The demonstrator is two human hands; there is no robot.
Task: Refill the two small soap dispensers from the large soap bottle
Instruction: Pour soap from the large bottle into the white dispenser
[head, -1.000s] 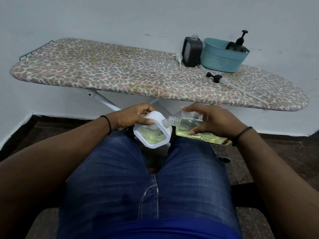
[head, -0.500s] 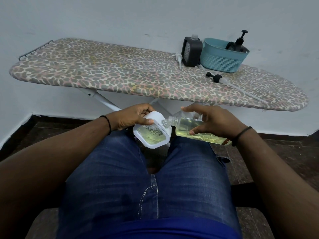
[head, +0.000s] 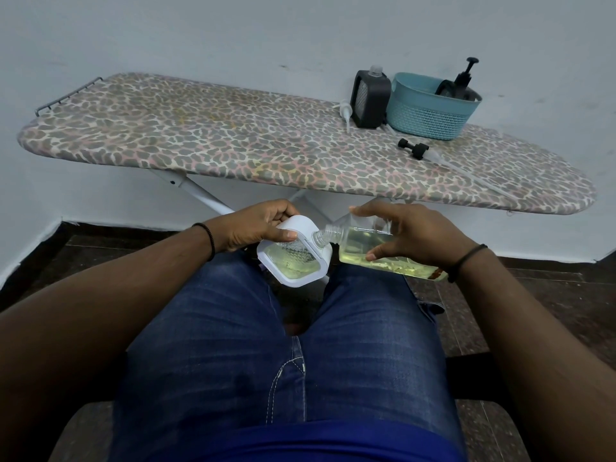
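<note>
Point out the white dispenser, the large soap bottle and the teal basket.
white dispenser (head: 293, 265): head view, on its clear front face.
large soap bottle (head: 356, 245): head view, on its clear body.
teal basket (head: 426, 118): head view, on its woven wall.

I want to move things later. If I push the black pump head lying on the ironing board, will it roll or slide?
The black pump head lies on its side and looks round, so it would probably roll. Its long clear tube may swing it around. The ironing board has a cloth cover, so sliding seems unlikely.

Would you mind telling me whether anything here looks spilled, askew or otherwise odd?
No spill shows. The left hand holds the white dispenser tilted, over the lap, not the ironing board; the right hand tips the large bottle into it. Two pump heads, white and black, lie loose on the board.
</note>
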